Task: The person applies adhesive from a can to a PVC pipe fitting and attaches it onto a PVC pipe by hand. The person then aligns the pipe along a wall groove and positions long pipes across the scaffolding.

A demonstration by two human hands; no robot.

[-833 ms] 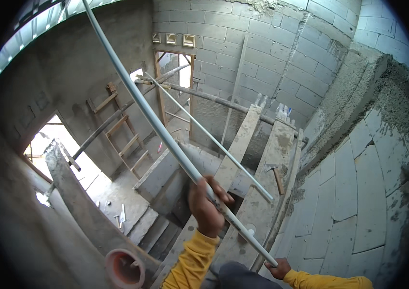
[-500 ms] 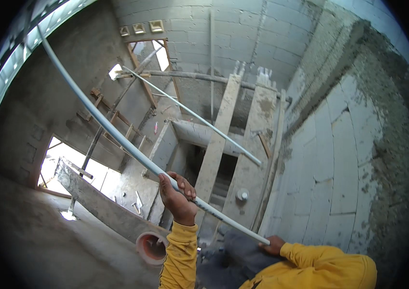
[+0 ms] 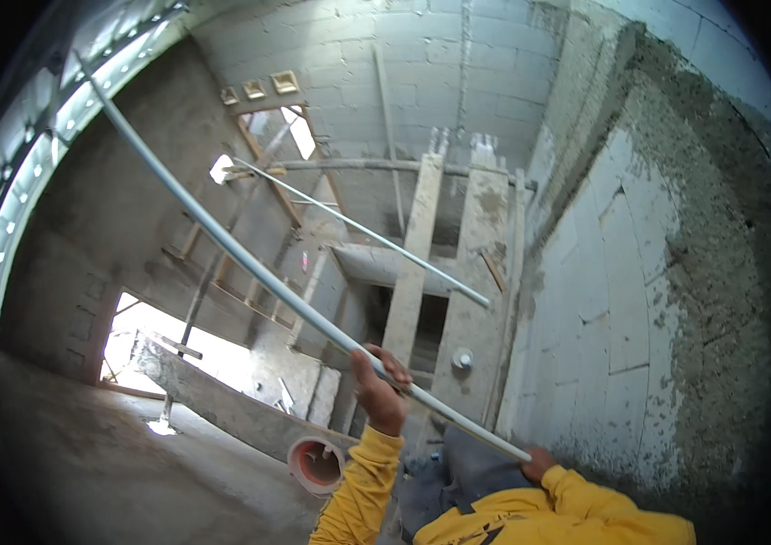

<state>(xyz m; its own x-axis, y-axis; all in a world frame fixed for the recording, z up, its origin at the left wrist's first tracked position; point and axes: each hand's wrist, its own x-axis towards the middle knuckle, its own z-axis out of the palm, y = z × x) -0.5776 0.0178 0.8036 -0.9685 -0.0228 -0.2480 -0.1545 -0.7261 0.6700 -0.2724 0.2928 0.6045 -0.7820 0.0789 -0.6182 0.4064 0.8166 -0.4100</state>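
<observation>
A long pale blue-grey pipe (image 3: 313, 314) runs from the upper left, beside the metal roof sheeting, down to my body at the lower right. My left hand (image 3: 382, 392) is closed round it partway along, with the thumb and fingers wrapped over it. At its near end, my right hand (image 3: 540, 464) grips the pipe close to the tip; part of those fingers is hidden. Beyond my hands, a second thin pale pipe (image 3: 376, 238) slants across the boards, its near end lying on the wider one.
A narrow plank (image 3: 415, 263) and a wider board (image 3: 469, 318) span a dark opening. On the wider board sit a small white round container (image 3: 462, 359) and a brown-handled tool (image 3: 493, 271). An orange-red pipe mouth (image 3: 317, 465) lies near my left sleeve. A block wall (image 3: 585, 345) rises at right.
The view has shifted, and both hands with the long pipe now appear farther right in the picture. Each hand keeps its hold on the pipe.
</observation>
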